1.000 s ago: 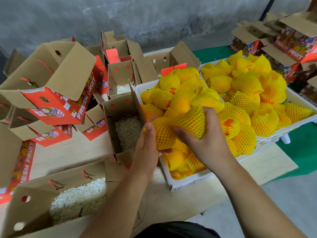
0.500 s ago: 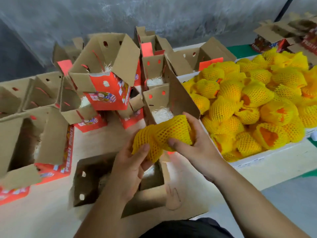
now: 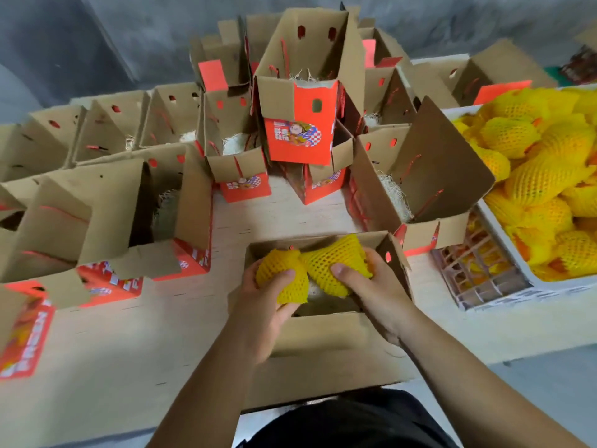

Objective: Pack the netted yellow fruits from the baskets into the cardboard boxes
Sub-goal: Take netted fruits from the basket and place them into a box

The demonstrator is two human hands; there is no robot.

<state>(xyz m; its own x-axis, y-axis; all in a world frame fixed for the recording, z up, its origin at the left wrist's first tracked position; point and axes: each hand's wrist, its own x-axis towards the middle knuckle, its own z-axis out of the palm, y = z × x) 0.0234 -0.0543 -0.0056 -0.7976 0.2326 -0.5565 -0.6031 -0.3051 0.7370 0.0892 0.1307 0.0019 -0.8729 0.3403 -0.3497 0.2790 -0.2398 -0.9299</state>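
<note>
From the head camera I see my left hand [image 3: 265,305] gripping one netted yellow fruit [image 3: 284,281] and my right hand [image 3: 371,295] gripping a second [image 3: 339,265], both inside the open cardboard box [image 3: 326,331] nearest me. One white basket [image 3: 504,227] of fruits sits right. The stacked red box [image 3: 298,137] carries lettering I can't read.
</note>
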